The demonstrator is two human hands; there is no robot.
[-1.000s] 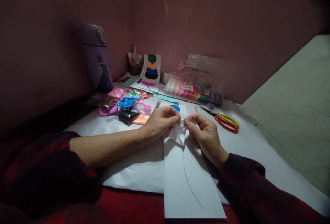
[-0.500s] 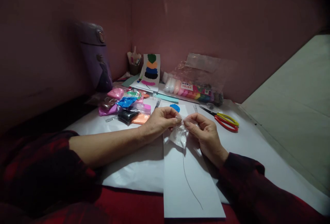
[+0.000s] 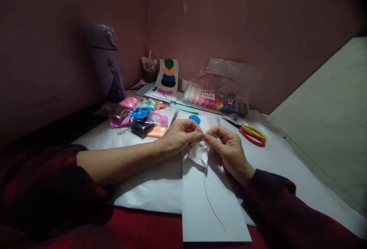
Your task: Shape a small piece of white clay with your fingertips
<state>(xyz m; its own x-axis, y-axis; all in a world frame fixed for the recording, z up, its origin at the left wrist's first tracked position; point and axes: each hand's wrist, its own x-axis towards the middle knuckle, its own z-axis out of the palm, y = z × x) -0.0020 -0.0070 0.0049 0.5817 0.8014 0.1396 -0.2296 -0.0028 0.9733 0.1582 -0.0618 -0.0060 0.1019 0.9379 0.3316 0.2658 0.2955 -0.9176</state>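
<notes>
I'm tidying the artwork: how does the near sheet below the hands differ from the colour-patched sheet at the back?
The near sheet lies flat; the back sheet appears propped at a slant. The near sheet has a blue patch and a curved line; the back sheet bears green, orange, blue, black and pink patches. Both are white.

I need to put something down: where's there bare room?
The white cover is bare between scissors and right sleeve, and between left forearm and lined card. It is crowded where packets pile beyond the left forearm, and around the held bag.
</notes>
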